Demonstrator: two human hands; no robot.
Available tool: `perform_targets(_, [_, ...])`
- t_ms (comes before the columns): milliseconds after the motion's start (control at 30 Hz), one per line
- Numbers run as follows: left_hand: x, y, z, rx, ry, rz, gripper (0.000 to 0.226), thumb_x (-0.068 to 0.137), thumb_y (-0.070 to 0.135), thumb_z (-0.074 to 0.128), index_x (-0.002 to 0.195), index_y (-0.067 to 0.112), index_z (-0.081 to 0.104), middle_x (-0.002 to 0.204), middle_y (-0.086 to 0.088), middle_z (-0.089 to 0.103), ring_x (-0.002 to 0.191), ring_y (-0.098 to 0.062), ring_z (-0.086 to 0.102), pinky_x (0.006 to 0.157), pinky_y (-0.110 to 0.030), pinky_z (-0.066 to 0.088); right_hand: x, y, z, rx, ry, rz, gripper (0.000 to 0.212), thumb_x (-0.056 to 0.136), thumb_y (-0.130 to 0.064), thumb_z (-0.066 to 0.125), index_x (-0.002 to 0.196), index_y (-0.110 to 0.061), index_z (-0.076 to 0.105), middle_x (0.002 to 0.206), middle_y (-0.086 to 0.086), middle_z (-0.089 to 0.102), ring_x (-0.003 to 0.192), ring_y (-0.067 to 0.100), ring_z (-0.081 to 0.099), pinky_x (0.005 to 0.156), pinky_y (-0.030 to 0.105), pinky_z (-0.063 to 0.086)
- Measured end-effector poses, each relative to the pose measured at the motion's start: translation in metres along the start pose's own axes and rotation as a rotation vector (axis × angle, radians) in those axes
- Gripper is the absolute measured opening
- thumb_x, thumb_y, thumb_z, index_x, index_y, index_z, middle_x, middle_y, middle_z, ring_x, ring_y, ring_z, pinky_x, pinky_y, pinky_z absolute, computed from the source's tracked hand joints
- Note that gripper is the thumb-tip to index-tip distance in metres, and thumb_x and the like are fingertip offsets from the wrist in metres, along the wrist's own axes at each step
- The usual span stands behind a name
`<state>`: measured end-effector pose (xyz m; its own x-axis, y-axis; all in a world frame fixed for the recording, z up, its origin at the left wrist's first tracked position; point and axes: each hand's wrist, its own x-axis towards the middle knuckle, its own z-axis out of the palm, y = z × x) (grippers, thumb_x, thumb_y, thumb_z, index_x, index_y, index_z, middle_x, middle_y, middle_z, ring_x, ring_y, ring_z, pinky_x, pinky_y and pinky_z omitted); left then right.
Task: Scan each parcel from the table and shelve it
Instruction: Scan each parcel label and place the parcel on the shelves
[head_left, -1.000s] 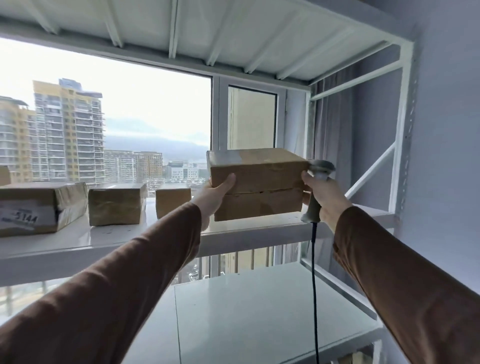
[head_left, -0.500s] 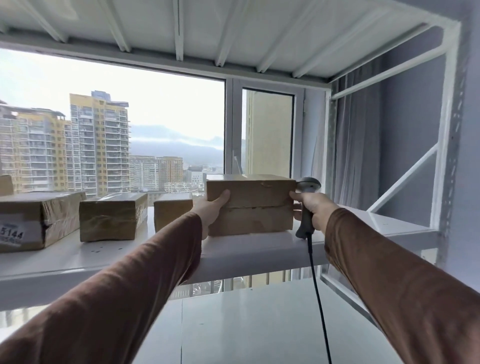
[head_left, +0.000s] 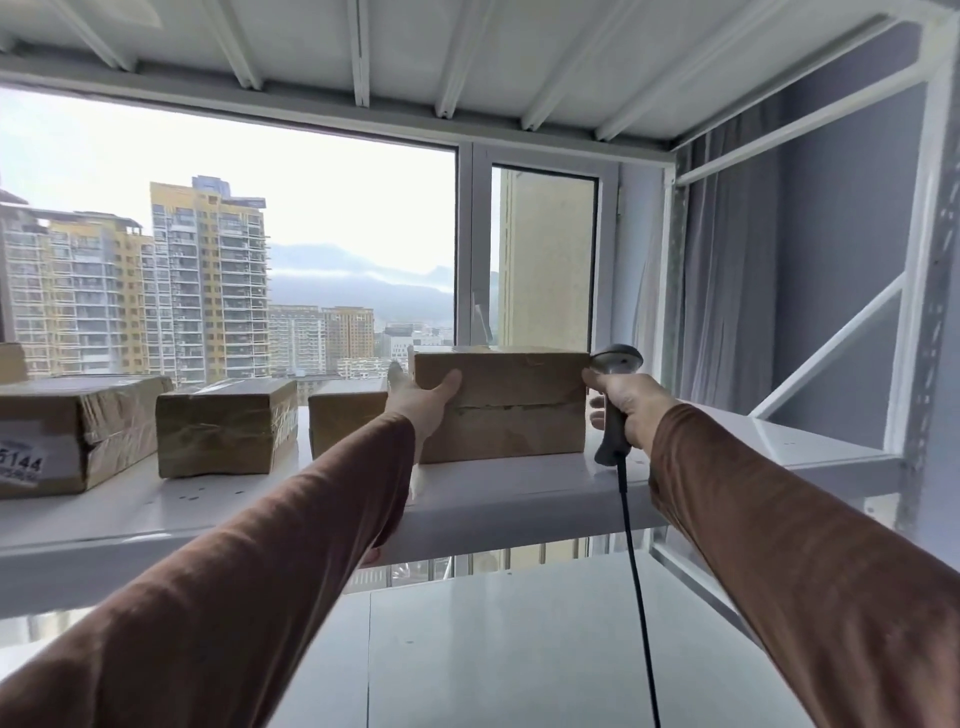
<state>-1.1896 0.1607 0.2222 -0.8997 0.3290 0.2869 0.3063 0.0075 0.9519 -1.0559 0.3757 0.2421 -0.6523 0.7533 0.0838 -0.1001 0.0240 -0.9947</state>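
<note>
The parcel (head_left: 501, 405) sits flat on the shelf (head_left: 519, 493), its underside resting on the white board toward the shelf's right part. The left hand (head_left: 423, 400) presses on the parcel's left end, thumb lying across the front face near the top edge, the other fingers wrapped round the far side and mostly hidden. The right hand (head_left: 631, 402) is at the parcel's right end, fist closed round the grip of a scanner (head_left: 613, 395) (its head pokes up above the knuckles, just beside the parcel's top right corner); one fingertip seems to touch the parcel's right face, though I cannot tell for sure. A black cord (head_left: 636, 587) hangs from the scanner's handle down past the shelf's front edge.

Left of the parcel, three more boxes stand in a row on the same shelf: a small box (head_left: 345, 423) partly behind the left wrist, a taped box (head_left: 226, 426) next along, and a large box (head_left: 78, 431) at the far left with a white label reading 5144. Both sleeves are brown. Behind the shelf a window (head_left: 260, 234) shows tower blocks.
</note>
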Motion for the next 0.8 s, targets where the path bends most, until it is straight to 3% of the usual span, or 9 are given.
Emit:
perform_targets(100, [-0.012,0.012,-0.001,0.038,0.031,0.134,0.105,0.095,0.046,0.07,0.165,0.026,-0.004,0.172,-0.01,0.016,0.156,-0.033,0.025,0.126,-0.047,0.025,-0.008,-0.002,-0.003,0.019,0.078,-0.086,0.059,0.091,-0.027,0.079,0.135,0.004,0.055,0.096,0.015,0.061,0.076,0.026,0.059,0.077,0.04,0.055])
perform_targets(200, [-0.031,0.023,0.003,0.113,0.092,0.351,0.104,0.094,0.045,0.072,0.166,0.027,0.0,0.175,-0.001,0.005,0.161,-0.023,0.01,0.13,-0.049,0.017,-0.022,-0.003,-0.014,0.029,0.15,-0.182,0.048,0.091,-0.031,0.079,0.124,-0.003,0.06,0.092,0.01,0.065,0.087,0.027,0.063,0.095,0.046,0.056])
perform_targets(300, [-0.055,0.029,0.015,0.156,0.113,0.536,0.096,0.095,0.043,0.071,0.166,0.027,0.008,0.175,0.004,0.006,0.161,-0.016,0.007,0.13,-0.046,0.012,-0.048,-0.001,-0.03,0.04,0.201,-0.284,0.025,0.091,-0.029,0.079,0.098,-0.018,0.059,0.086,0.004,0.066,0.085,0.025,0.064,0.088,0.045,0.058])
perform_targets(367, [-0.074,0.029,0.03,0.121,0.061,0.585,0.091,0.095,0.041,0.071,0.165,0.027,0.015,0.174,0.006,0.011,0.16,-0.014,0.01,0.13,-0.042,0.013,-0.068,0.006,-0.049,0.01,0.247,-0.359,0.024,0.09,-0.029,0.08,0.1,-0.021,0.06,0.097,0.006,0.07,0.089,0.026,0.067,0.086,0.043,0.056])
perform_targets(433, [-0.095,0.025,0.051,0.065,-0.011,0.604,0.089,0.094,0.038,0.073,0.164,0.028,0.02,0.173,0.007,0.015,0.159,-0.014,0.014,0.128,-0.039,0.016,-0.09,0.015,-0.071,-0.065,0.311,-0.426,0.035,0.088,-0.032,0.081,0.114,-0.016,0.063,0.108,0.004,0.073,0.098,0.025,0.067,0.094,0.045,0.054])
perform_targets(500, [-0.119,0.019,0.078,0.022,-0.097,0.608,0.086,0.094,0.036,0.073,0.163,0.028,0.022,0.172,0.007,0.018,0.157,-0.013,0.018,0.127,-0.039,0.018,-0.116,0.025,-0.098,-0.113,0.38,-0.464,0.041,0.087,-0.033,0.081,0.119,-0.015,0.064,0.105,-0.001,0.071,0.098,0.021,0.065,0.097,0.047,0.053])
perform_targets(800, [-0.264,-0.038,0.226,-0.146,-0.615,0.418,0.08,0.097,0.033,0.072,0.163,0.027,0.026,0.168,0.007,0.029,0.153,-0.013,0.028,0.126,-0.038,0.025,-0.248,0.107,-0.254,-0.227,0.707,-0.307,0.026,0.089,-0.028,0.08,0.107,-0.021,0.061,0.1,0.001,0.072,0.098,0.028,0.073,0.092,0.049,0.056])
